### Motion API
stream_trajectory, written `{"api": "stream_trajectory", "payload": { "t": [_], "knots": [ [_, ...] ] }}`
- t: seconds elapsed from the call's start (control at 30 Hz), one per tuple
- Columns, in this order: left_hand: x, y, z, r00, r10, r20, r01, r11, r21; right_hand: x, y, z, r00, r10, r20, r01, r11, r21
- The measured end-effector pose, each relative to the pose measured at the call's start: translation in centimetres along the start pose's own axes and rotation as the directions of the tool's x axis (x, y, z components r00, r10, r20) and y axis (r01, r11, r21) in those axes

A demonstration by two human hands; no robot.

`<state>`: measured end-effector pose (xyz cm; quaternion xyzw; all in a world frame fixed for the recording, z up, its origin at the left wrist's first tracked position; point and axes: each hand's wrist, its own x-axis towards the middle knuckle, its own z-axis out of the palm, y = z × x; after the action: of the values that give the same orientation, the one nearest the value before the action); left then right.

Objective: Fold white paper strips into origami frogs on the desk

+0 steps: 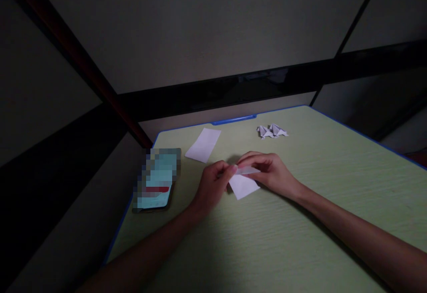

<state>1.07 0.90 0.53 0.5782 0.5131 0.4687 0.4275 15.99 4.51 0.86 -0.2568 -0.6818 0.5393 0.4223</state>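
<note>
Both forearms [353,226] angle over the counter [267,248]. My left hand [212,187] pinches the part-folded paper [244,186], my right hand [274,174] holds its other side; with it between them, I'd best match the edges before pressing the crease. Farther off lie a loose sheet [204,145] and two paper figures [276,131].

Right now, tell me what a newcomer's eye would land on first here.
Probably the white paper held between the left hand and the right hand, bright near the picture's centre. Next, perhaps, the lit phone, its screen pixelated, on the left side of the green table. Then two small folded paper figures, side by side beyond the right hand.
</note>
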Motion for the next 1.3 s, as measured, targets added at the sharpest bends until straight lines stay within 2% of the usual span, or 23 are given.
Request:
{"api": "stream_trajectory", "payload": {
  "t": [0.13, 0.33, 0.6, 0.77, 0.9, 1.07, 1.2, 1.3],
  "knots": [
    [0.1, -0.1, 0.1, 0.999, -0.011, 0.049, 0.013, 1.0, -0.022, 0.1, -0.5, 0.1, 0.988, -0.025, -0.151, 0.008, 0.994, -0.111],
    [-0.4, 0.4, 0.3, 0.991, 0.082, -0.106, -0.086, 0.996, -0.033, 0.1, -0.5, 0.3, 0.946, 0.076, -0.314, -0.111, 0.989, -0.094],
    [-1.1, 0.6, 0.6, 0.969, 0.242, -0.054, -0.224, 0.948, 0.226, -0.1, 0.1, 0.0, 0.94, -0.001, -0.34, -0.065, 0.981, -0.182],
    [-1.1, 0.5, 0.4, 0.958, 0.283, -0.044, -0.263, 0.93, 0.257, -0.1, 0.1, 0.0, 0.938, -0.036, -0.344, -0.054, 0.967, -0.25],
    [-1.1, 0.5, 0.4, 0.959, 0.282, -0.032, -0.263, 0.925, 0.276, -0.2, 0.2, -0.1, 0.931, -0.054, -0.362, -0.056, 0.956, -0.288],
    [-1.0, 0.5, 0.5, 0.96, 0.26, -0.103, -0.229, 0.943, 0.243, -0.2, 0.3, 0.0, 0.93, -0.06, -0.363, -0.045, 0.961, -0.274],
    [-0.6, 0.5, 0.3, 0.976, 0.139, -0.17, -0.131, 0.99, 0.057, -0.1, -0.2, 0.3, 0.942, 0.005, -0.334, -0.074, 0.978, -0.194],
    [-0.1, 0.3, 0.0, 0.981, 0.04, -0.191, -0.058, 0.994, -0.092, 0.0, -0.8, 0.4, 0.936, 0.058, -0.348, -0.12, 0.98, -0.158]
  ]
}}
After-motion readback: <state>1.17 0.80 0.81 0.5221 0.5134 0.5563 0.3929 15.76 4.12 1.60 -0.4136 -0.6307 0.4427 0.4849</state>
